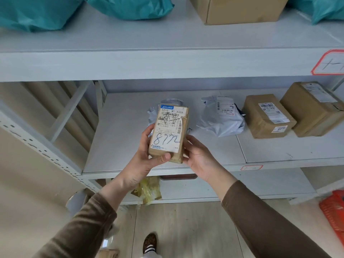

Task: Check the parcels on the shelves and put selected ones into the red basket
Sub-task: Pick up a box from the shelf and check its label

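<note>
I hold a small brown cardboard parcel upright in front of the middle shelf, label facing me with handwritten blue figures. My left hand grips its lower left side, thumb across the bottom edge. My right hand supports its right side. Part of the red basket shows on the floor at the right edge, below the shelves.
On the middle shelf lie two grey plastic mailers, one partly hidden behind the held parcel, and two brown boxes. The top shelf carries teal bags and a carton. A yellow-wrapped packet sits on the lower shelf.
</note>
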